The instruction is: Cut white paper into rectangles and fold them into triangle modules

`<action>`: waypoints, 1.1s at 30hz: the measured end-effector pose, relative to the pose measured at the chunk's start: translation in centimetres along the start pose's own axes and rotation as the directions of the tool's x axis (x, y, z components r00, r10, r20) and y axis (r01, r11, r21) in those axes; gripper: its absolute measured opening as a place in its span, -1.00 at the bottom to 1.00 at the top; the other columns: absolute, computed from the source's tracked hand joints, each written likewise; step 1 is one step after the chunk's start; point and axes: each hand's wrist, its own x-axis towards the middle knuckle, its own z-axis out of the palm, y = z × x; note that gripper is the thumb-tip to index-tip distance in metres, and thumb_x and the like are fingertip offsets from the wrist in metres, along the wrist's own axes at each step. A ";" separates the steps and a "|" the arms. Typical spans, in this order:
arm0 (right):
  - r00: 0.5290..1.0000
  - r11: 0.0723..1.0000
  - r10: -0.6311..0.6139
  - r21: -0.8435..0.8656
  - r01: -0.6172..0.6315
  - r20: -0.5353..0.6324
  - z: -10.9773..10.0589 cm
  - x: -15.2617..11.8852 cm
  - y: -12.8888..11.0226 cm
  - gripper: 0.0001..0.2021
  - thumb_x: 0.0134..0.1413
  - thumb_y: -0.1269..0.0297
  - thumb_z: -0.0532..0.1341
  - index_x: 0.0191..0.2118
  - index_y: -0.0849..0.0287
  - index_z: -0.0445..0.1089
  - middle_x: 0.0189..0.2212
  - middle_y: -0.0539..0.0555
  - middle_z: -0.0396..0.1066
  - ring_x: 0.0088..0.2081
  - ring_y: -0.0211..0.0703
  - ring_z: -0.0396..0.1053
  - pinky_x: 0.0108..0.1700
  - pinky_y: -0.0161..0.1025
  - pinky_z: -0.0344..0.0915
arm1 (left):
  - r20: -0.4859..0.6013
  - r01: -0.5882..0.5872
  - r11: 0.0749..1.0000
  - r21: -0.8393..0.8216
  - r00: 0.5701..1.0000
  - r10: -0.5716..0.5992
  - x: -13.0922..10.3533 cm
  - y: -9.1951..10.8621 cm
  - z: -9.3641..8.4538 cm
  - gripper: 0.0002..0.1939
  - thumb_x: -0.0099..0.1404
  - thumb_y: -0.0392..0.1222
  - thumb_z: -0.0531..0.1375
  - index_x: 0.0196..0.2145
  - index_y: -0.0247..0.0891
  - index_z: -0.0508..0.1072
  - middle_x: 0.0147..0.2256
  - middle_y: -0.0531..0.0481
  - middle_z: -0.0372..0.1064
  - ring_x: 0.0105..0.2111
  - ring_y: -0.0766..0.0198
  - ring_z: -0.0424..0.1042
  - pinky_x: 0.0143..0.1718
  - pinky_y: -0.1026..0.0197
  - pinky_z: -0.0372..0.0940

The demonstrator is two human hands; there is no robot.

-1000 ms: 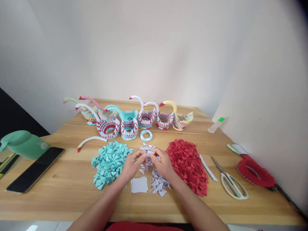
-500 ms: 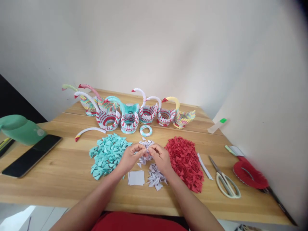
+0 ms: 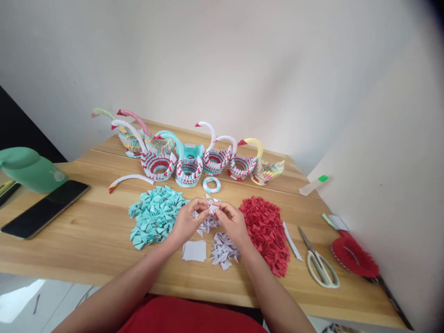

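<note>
Between my two hands is a small piece of white folded paper [image 3: 212, 209]. My left hand [image 3: 188, 221] pinches its left side and my right hand [image 3: 233, 223] its right side, fingertips almost meeting. Below and behind them lies a heap of white folded paper pieces [image 3: 208, 225], partly hidden by the fingers. Nearer to me sit a second white heap [image 3: 224, 251] and a few flat white paper squares [image 3: 194, 250]. A turquoise heap of folded pieces [image 3: 157, 215] lies left of my left hand, a red heap [image 3: 266, 233] right of my right hand.
Several paper swans [image 3: 189, 171] stand at the back, with a paper ring [image 3: 211, 185] and a loose swan neck [image 3: 130, 177] before them. Scissors [image 3: 319, 261], a white strip [image 3: 292, 241] and a red round fan-like thing [image 3: 354, 257] lie right. Left are a phone [image 3: 45, 208] and green container [image 3: 31, 171].
The folded white paper shows more clearly between my fingertips, its shape now spread wider. The whole view has shifted and tilted slightly; both hands stay pinched over the white heap.
</note>
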 end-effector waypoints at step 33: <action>0.974 0.931 -0.224 -0.296 0.214 -0.003 -0.2 -0.3 0.1 -0.81 0.16 0.34 0.16 -0.16 0.12 0.49 -0.21 0.09 0.53 -0.17 -0.09 0.47 -0.10 -0.19 0.38 | 0.032 -0.289 0.916 0.280 0.956 0.292 0.0 -0.3 -0.2 -0.88 0.22 -0.27 0.19 -0.39 -0.18 0.55 -0.28 -0.05 0.58 -0.23 0.11 0.53 -0.11 0.12 0.34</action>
